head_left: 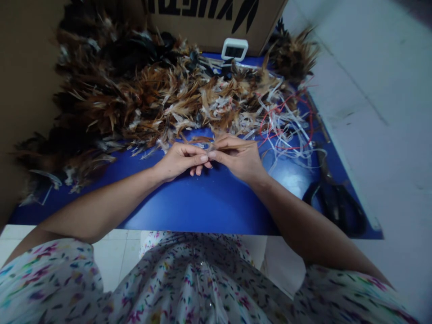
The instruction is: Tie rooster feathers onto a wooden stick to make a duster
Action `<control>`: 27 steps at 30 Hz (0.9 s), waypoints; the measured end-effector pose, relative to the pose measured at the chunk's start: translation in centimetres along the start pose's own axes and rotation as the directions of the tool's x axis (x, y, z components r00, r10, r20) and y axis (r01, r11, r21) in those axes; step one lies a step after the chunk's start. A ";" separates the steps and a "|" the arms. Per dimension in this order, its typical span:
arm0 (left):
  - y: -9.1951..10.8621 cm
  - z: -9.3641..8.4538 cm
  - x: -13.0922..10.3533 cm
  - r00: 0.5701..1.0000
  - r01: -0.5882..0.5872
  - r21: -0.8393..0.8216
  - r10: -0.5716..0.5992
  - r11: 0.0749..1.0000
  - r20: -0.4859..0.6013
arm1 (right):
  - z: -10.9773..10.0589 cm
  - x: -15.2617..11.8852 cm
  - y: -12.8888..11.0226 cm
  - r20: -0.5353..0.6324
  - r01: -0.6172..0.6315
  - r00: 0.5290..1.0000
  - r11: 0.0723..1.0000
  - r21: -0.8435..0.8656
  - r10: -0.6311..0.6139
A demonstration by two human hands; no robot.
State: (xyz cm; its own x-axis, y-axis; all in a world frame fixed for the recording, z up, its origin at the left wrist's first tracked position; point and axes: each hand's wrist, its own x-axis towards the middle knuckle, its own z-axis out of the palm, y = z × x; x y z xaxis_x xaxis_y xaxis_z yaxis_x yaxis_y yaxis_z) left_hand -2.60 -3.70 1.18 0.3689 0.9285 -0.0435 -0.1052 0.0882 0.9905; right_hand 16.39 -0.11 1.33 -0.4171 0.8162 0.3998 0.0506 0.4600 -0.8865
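My left hand (184,159) and my right hand (238,157) meet fingertip to fingertip just above the blue tabletop. Both are closed in a pinch. Between them is a small brown feather (211,147), with wispy fluff at the fingertips; much of it is hidden by the fingers. Right behind my hands spreads a big heap of brown, black and whitish feathers (151,96). A tangle of clear and red plastic strips (286,121) lies to the right of my right hand.
Black-handled scissors (337,204) lie at the table's right front corner. A cardboard box (209,27) stands at the back, with a small white digital display (235,49) before it. More dark feathers (74,162) lie at left on the blue table (202,202).
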 end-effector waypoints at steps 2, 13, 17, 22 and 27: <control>-0.1 0.0 0.0 1.000 -0.007 -0.010 0.007 1.000 -0.010 | 0.0 -0.1 0.1 -0.006 -0.010 1.000 1.000 -0.010 0.010; -0.5 -0.1 0.0 0.998 -0.016 -0.012 0.015 1.000 -0.064 | 0.0 0.0 -0.1 -0.006 -0.011 1.000 0.998 -0.055 0.011; -0.5 -0.1 0.0 0.997 -0.016 -0.020 0.014 1.000 -0.071 | 0.0 0.0 -0.1 -0.014 0.060 0.998 0.994 -0.095 -0.061; -0.3 -0.1 0.0 0.998 -0.002 0.017 0.003 1.000 -0.057 | 0.1 -0.3 -0.2 -0.032 0.124 0.990 0.968 -0.218 -0.134; -0.2 -0.1 0.1 0.999 -0.012 0.025 0.013 1.000 -0.029 | 0.2 -0.5 -0.1 -0.045 0.173 0.981 0.950 -0.261 -0.191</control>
State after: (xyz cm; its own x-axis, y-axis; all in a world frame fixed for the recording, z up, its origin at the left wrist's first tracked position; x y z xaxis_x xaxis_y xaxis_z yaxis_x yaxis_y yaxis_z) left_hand -2.68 -3.60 0.95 0.3403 0.9397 -0.0346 -0.0864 0.0679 0.9939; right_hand 16.40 -0.64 1.13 -0.3778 0.7281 0.5720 0.2128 0.6695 -0.7116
